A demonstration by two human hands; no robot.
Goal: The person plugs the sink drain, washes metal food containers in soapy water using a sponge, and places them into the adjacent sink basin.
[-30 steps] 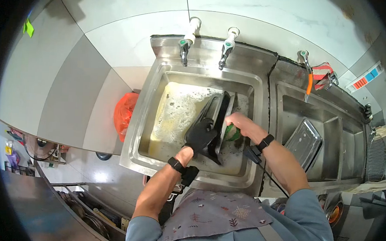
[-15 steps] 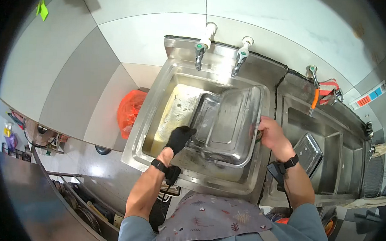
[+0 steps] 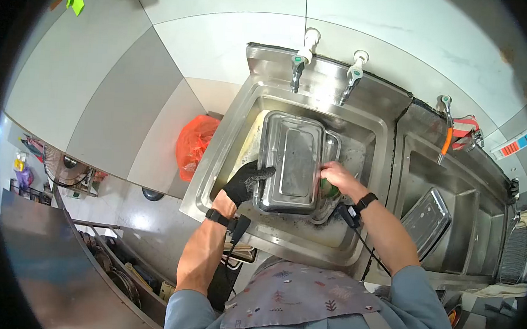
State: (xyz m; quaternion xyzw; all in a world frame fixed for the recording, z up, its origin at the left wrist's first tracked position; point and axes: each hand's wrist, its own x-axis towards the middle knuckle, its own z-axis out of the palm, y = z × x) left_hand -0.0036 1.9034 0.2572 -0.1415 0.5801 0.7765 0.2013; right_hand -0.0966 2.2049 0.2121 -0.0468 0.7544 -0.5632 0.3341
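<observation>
A rectangular stainless steel tray [image 3: 293,160] is held over the left sink, its broad ridged face toward me. My left hand [image 3: 247,181], in a black glove, grips the tray's left edge, thumb on the near face. Bare-fingered, my right hand [image 3: 341,178] is closed round a green scouring pad [image 3: 329,189] against the tray's right rim. The pad is partly covered by the fingers. Behind the held tray, another metal tray [image 3: 334,145] lies in the sink, mostly hidden.
Two taps [image 3: 296,77] stand above the left sink [image 3: 370,229]. To the right, a second sink [image 3: 456,234] contains a leaning metal tray [image 3: 428,219], and an orange hose [image 3: 446,144] hangs from a tap. A red plastic bag [image 3: 196,146] sits left of the sink.
The held tray has shifted left and turned more upright, uncovering part of the tray behind it. My right hand moved left along with the pad, and the camera view swung slightly.
</observation>
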